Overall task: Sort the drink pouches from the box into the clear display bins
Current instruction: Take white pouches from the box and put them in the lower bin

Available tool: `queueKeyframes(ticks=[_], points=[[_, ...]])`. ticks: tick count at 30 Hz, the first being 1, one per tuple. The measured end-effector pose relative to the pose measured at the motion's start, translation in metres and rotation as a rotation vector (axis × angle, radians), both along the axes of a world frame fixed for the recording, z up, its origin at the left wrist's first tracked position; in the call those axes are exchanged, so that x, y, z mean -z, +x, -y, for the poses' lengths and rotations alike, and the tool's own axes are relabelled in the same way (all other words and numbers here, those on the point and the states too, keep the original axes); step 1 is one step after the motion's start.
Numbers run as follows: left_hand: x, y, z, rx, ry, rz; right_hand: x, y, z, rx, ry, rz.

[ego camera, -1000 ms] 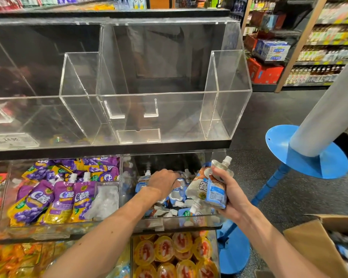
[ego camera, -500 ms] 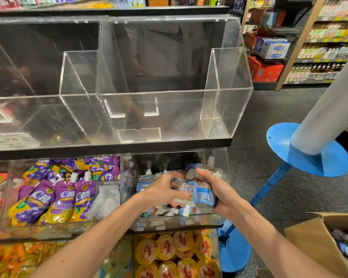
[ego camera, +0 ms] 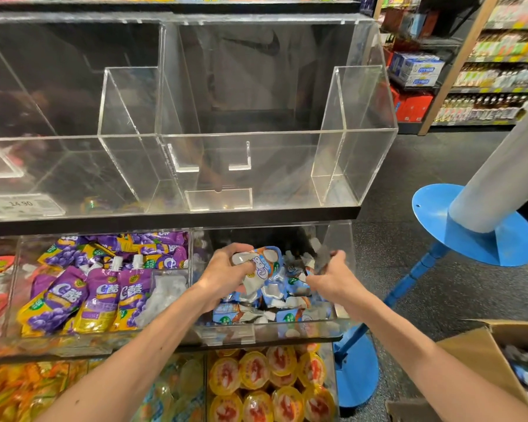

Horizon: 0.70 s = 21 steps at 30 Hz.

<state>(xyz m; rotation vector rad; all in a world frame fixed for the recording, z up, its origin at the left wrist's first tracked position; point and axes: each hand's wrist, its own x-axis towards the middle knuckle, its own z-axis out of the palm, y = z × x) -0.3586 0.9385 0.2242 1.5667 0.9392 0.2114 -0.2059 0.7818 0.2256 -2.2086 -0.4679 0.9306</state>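
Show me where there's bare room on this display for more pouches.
Bare: the upper middle bin, between its two dividers, and the narrow compartment right of it. Crowded: the blue-pouch bin below, where the left hand and right hand work, and the purple-pouch bin beside it.

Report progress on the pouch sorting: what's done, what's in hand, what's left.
Done: the purple pouches fill their bin, and a pile of blue-and-white pouches lies in the right-hand bin. In hand: the left hand grips one blue-and-white pouch over that pile; the right hand is beside it, its hold blurred. Left: the cardboard box shows more pouches inside.
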Motion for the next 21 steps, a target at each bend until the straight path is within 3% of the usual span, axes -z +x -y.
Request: queueKeyframes(ticks=[4, 6, 9, 14, 19, 21], points=[[0.0, 0.008, -0.002, -0.015, 0.056, 0.004, 0.008, 0.003, -0.01, -0.341, -0.281, 0.626], [-0.001, 0.013, -0.003, -0.016, 0.068, 0.004, 0.022, 0.007, -0.015, -0.364, -0.281, 0.768], [-0.003, 0.022, -0.006, -0.015, 0.051, 0.002, 0.035, 0.013, -0.033, -0.329, -0.296, 0.744], [0.001, 0.034, -0.003, -0.059, 0.021, 0.017, 0.048, 0.025, -0.053, -0.608, -0.658, 0.873], [0.011, 0.049, -0.014, -0.146, 0.048, -0.019, 0.065, 0.032, -0.051, -0.573, -0.624, 0.801], [0.015, 0.057, -0.017, -0.116, 0.133, -0.097, 0.064, 0.027, -0.041, -0.524, -0.502, 0.815]])
